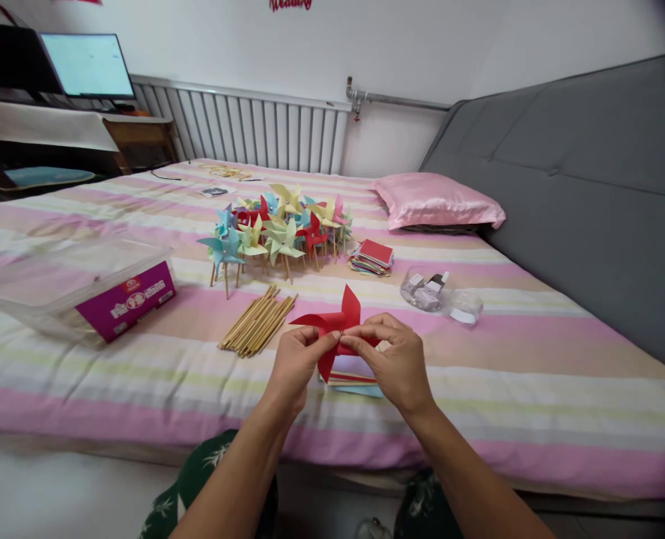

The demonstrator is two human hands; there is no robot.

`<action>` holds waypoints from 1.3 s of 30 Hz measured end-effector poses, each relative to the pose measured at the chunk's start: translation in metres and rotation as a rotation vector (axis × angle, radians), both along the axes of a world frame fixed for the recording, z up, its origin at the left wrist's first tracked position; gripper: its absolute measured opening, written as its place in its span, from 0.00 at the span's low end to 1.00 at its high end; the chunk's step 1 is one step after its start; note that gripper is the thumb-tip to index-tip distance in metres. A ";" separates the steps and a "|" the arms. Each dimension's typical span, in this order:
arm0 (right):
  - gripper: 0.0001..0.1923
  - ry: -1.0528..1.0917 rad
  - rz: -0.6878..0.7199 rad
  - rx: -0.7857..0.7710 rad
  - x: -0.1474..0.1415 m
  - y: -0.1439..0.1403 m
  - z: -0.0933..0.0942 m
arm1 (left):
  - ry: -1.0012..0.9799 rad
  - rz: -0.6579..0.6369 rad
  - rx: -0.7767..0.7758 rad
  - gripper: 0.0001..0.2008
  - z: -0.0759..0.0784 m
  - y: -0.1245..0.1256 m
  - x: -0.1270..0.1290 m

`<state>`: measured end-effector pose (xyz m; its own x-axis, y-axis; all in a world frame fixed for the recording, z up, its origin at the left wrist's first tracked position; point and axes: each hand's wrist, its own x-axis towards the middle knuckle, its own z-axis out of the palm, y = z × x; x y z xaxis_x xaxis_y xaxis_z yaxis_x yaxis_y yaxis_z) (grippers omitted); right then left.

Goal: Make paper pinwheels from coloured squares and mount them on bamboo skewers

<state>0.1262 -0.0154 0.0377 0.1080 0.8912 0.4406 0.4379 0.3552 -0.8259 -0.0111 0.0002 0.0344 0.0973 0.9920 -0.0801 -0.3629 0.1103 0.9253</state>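
Observation:
A red paper pinwheel [348, 305] is held up between both hands over the near part of the bed. My left hand [299, 363] pinches it near the centre with thumb and fingers. From the other side, my right hand [395, 359] grips it, its thumb and fingertips meeting the left ones at the middle. What small piece may lie between the fingertips cannot be made out. Below the hands lies a stack of coloured paper sheets [355, 379], partly hidden. To the left is a bundle of thin wooden sticks [258, 322].
Several finished pinwheels [281, 238] stand on sticks farther back. A stack of coloured paper squares [373, 257], clear round containers with small packets [425, 290], a lidded plastic box [124, 299] and a pink pillow [439, 201] also rest on the striped bed.

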 end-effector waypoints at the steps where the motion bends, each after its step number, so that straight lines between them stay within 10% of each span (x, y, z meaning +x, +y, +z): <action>1: 0.04 -0.002 0.002 -0.005 0.000 0.000 0.000 | -0.001 0.001 0.001 0.13 0.000 0.000 0.000; 26: 0.09 0.169 -0.011 -0.045 -0.004 0.002 0.002 | 0.182 0.050 0.072 0.09 0.003 -0.001 0.002; 32: 0.23 0.559 0.187 -0.270 -0.008 0.001 0.001 | 0.191 0.039 0.106 0.09 -0.001 0.000 0.002; 39: 0.13 0.537 0.256 -0.327 -0.007 0.000 0.004 | 0.321 0.105 0.207 0.14 -0.004 -0.001 0.002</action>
